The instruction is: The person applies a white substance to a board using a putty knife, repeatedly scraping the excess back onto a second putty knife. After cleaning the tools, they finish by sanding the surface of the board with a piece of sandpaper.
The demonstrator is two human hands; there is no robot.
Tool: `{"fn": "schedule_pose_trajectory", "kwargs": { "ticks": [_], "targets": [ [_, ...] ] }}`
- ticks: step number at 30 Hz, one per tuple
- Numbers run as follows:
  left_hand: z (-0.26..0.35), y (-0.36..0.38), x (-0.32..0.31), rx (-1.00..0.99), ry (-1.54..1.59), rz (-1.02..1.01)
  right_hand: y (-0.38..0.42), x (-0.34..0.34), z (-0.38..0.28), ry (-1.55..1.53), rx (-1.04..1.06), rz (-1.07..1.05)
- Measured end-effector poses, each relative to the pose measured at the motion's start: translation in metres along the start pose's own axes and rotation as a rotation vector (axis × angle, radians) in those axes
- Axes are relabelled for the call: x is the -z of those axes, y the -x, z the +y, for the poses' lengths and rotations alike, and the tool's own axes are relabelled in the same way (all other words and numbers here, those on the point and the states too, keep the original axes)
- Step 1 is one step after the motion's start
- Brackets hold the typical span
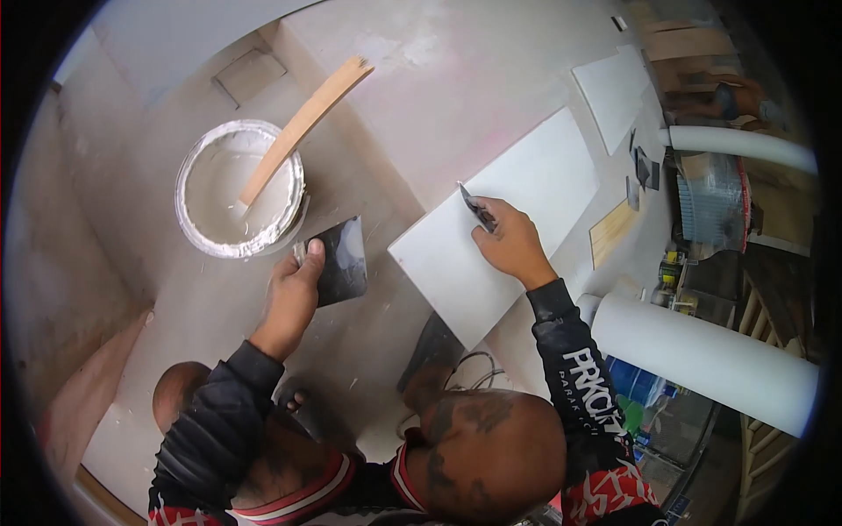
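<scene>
My left hand [294,289] grips a wide, dark putty knife [342,272], its blade smeared with pale filler toward the upper right corner. Over the white board [526,188], my right hand [511,243] is closed around a smaller putty knife [471,202], its tip pointing up and left near the board's long far edge. A round bucket [182,202] of white paste stands beyond my left hand, its rim caked with the same paste. Leaning out of it is a flat wooden stick [307,127], the lower end in the paste.
Farther right lie another white board [612,95], a piece of wood [614,232] and several dark scrapers [647,167]. White cylindrical columns [702,351] cross the right side. A person [741,98] appears at the far upper right. My bent knees [491,447] are close below the board.
</scene>
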State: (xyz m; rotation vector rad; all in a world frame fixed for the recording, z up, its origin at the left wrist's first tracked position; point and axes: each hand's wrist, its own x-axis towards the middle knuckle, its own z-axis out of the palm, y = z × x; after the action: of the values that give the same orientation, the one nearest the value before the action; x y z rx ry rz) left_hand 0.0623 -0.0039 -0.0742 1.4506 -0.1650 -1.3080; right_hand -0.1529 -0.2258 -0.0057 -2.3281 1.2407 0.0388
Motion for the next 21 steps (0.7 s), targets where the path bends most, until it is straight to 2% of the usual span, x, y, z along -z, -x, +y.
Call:
{"fn": "schedule_pose_trajectory", "kwargs": {
  "ticks": [4,6,8,9,14,17,21],
  "targets": [
    [0.001,0.008,0.006,0.032,-0.067,-0.014,0.026,-0.024,-0.023,-0.02,0.153,0.014],
    [-0.003,0.007,0.008,0.036,-0.074,-0.003,0.036,-0.034,-0.034,-0.03,0.166,0.003],
    [-0.006,0.009,0.014,0.138,-0.155,0.028,0.046,-0.046,-0.045,0.024,0.293,0.041],
    [-0.012,0.008,0.015,0.14,-0.155,0.03,0.051,-0.048,-0.055,0.0,0.271,0.009],
    [-0.039,0.001,0.023,0.188,0.118,0.02,0.076,-0.061,-0.077,0.044,0.328,-0.018],
    [-0.018,0.008,0.016,0.241,0.027,0.076,0.095,-0.051,-0.079,0.024,0.29,-0.275],
    [-0.01,0.008,0.014,0.156,0.186,0.064,0.109,0.005,-0.096,-0.138,0.349,-0.226]
  ]
}}
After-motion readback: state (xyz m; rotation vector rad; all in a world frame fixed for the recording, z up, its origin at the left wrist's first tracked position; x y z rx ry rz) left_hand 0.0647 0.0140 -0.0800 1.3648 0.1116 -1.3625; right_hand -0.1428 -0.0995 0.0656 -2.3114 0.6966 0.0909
